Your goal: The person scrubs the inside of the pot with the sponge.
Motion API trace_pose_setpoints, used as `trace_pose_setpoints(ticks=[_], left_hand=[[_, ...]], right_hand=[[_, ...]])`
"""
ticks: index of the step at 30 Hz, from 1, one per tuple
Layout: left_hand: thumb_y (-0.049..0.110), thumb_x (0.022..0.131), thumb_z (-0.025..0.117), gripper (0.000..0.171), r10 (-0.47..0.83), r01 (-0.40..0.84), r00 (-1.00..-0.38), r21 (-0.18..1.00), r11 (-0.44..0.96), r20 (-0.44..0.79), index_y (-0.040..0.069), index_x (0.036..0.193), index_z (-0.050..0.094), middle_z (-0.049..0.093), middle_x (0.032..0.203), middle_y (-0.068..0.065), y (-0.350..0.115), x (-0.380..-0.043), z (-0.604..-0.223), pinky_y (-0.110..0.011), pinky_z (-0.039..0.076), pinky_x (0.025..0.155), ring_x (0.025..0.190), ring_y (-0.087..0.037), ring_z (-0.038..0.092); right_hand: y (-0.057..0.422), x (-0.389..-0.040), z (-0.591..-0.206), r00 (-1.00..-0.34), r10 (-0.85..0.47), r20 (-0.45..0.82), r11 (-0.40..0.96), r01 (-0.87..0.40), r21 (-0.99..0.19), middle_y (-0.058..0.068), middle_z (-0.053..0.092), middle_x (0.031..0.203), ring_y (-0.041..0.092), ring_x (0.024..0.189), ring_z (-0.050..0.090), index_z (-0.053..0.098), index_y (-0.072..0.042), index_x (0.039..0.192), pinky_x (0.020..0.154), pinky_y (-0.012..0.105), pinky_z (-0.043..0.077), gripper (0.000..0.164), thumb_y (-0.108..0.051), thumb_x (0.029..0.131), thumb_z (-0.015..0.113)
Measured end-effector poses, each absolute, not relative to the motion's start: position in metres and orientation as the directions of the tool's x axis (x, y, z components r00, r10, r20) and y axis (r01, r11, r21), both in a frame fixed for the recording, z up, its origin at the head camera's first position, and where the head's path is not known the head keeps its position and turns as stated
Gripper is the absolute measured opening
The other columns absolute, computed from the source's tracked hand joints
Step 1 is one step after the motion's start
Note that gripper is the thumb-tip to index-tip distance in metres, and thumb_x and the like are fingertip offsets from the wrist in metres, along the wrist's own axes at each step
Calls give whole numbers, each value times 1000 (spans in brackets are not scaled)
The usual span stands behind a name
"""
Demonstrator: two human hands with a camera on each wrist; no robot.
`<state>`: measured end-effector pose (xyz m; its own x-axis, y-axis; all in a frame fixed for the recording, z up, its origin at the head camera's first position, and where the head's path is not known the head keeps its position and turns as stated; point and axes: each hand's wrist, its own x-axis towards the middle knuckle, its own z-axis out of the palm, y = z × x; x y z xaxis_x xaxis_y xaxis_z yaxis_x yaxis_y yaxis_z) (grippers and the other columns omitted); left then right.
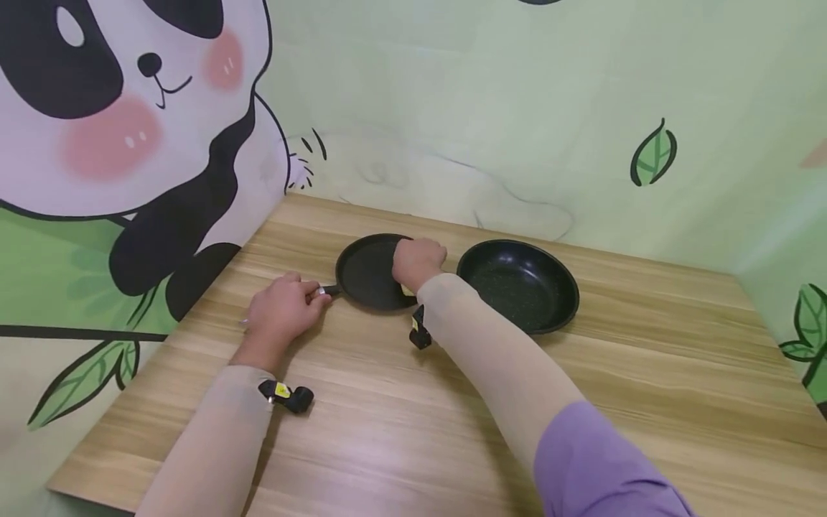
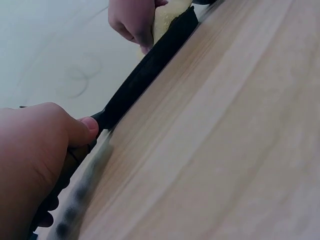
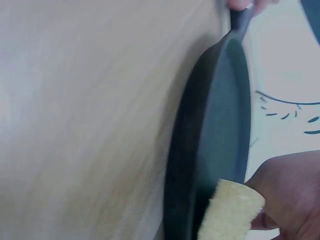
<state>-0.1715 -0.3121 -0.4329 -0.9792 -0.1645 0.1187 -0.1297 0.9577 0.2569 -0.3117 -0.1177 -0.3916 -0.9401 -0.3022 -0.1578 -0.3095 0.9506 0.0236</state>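
A flat black frying pan (image 1: 367, 271) with a low rim lies on the wooden table, its handle pointing left. My left hand (image 1: 281, 307) grips that handle, the thumb (image 2: 89, 125) lying along it in the left wrist view. Over the right side of the pan, my right hand (image 1: 418, 261) holds a pale yellow sponge (image 3: 232, 209) down at the pan's inner surface. Most of the sponge is hidden behind the hand in the head view.
A deeper black frying pan (image 1: 517, 287) stands just right of the flat one, partly behind my right forearm. The wooden table (image 1: 362, 416) meets a wall (image 1: 491, 108) at the back and a panda-painted wall (image 1: 194, 136) on the left.
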Motion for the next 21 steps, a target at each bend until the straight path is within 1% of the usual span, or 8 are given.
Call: trace_pose_setpoints(ticks=[2, 6, 8, 11, 14, 16, 19, 21], left_hand=[[47, 96, 62, 30, -166, -130, -979, 258, 957, 120, 20, 86, 65, 49, 87, -5, -312, -172, -433, -43, 40, 59, 78, -27, 51], [47, 96, 62, 29, -162, -123, -979, 268, 955, 126, 20, 85, 64, 48, 86, -5, -313, -172, -435, -41, 39, 58, 76, -26, 50], [46, 96, 62, 31, -159, -118, -978, 270, 956, 136, 19, 81, 62, 47, 86, -5, -313, -171, -435, -41, 38, 58, 75, -26, 49], [45, 97, 62, 34, -159, -117, -977, 266, 957, 141, 18, 77, 58, 47, 86, -5, -312, -171, -435, -41, 38, 57, 75, -26, 50], [43, 98, 60, 31, -179, -139, -975, 261, 955, 135, 16, 82, 62, 49, 87, -7, -309, -171, -435, -43, 41, 57, 78, -28, 52], [43, 98, 59, 30, -205, -167, -970, 259, 951, 127, 16, 92, 68, 51, 91, -9, -306, -172, -434, -46, 43, 59, 82, -30, 55], [44, 99, 57, 31, -265, -231, -959, 272, 934, 96, 16, 102, 72, 55, 96, -12, -299, -174, -432, -50, 47, 62, 88, -34, 59], [45, 99, 57, 33, -306, -278, -950, 283, 918, 59, 17, 100, 74, 60, 99, -13, -292, -178, -429, -52, 48, 65, 90, -35, 62]], right_hand=[[-115, -306, -388, -937, -294, -187, 953, -302, 14, 8, 67, 100, 20, 86, 57, 72, -15, 108, 76, 38, 49, 23, -29, 101, 56], [-109, -299, -383, -927, -304, -221, 951, -309, -15, 4, 67, 92, 18, 77, 55, 73, -15, 95, 69, 36, 49, 21, -30, 99, 58], [-105, -299, -381, -923, -321, -213, 946, -321, -32, 2, 65, 86, 18, 73, 54, 70, -15, 85, 62, 34, 48, 23, -31, 98, 59], [-95, -301, -378, -925, -344, -160, 939, -336, -78, 2, 61, 82, 18, 70, 53, 65, -15, 82, 56, 33, 45, 26, -33, 98, 56], [-79, -308, -369, -921, -376, -99, 919, -358, -163, 2, 58, 82, 18, 69, 51, 61, -14, 88, 53, 32, 40, 27, -36, 100, 50], [-65, -310, -357, -920, -390, -41, 901, -372, -225, 3, 61, 88, 19, 72, 53, 61, -12, 98, 57, 33, 42, 28, -37, 101, 49], [-39, -317, -337, -925, -381, -2, 886, -364, -287, 6, 66, 104, 22, 85, 60, 61, -10, 115, 70, 37, 49, 35, -40, 101, 49], [-20, -320, -325, -934, -358, 9, 889, -344, -302, 9, 66, 118, 26, 98, 63, 61, -9, 124, 81, 41, 52, 42, -42, 101, 50]])
